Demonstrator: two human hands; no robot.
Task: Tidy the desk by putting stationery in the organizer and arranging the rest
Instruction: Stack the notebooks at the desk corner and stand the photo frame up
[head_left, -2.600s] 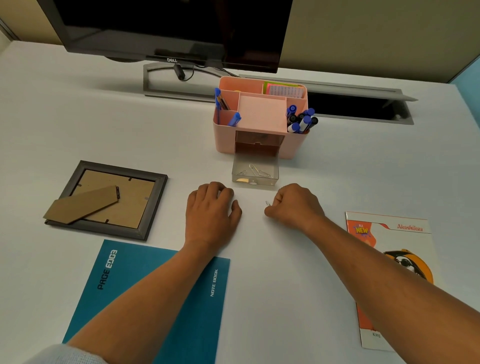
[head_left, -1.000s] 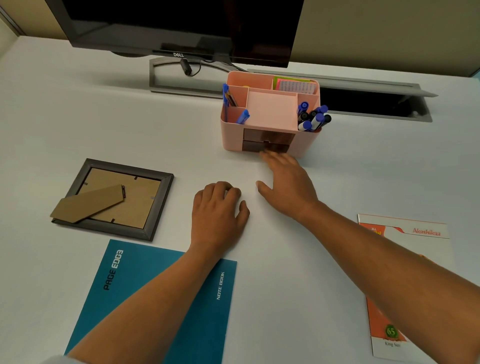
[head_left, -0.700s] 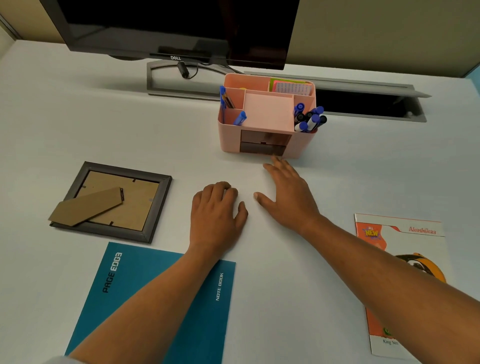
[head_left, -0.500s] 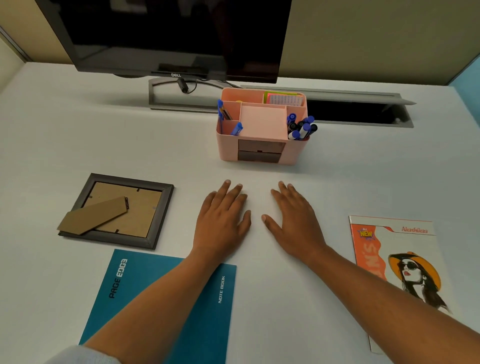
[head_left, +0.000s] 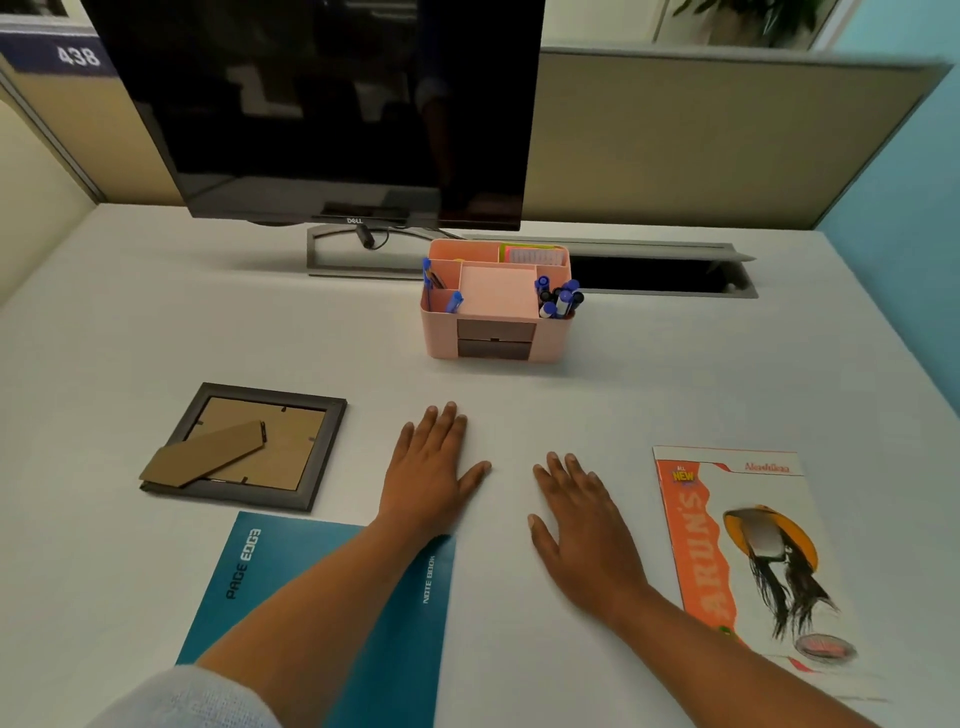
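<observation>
Two bare hands lie flat on the white desk (head_left: 156, 322), palms down, holding nothing: the left hand (head_left: 431, 470) has its fingers straight and close together, the right hand (head_left: 582, 525) has its fingers straight and slightly spread. Beyond them stands the pink plastic organizer (head_left: 498, 301), its two dark drawers pushed in, with blue-capped pens (head_left: 558, 299) upright in its right compartment. A dark grey picture frame (head_left: 249, 447) lies face down to the left, a teal notebook (head_left: 249, 582) is partly under the left forearm, and an orange-and-white magazine (head_left: 748, 551) lies just beside the right hand. A black monitor (head_left: 332, 109) stands behind.
</observation>
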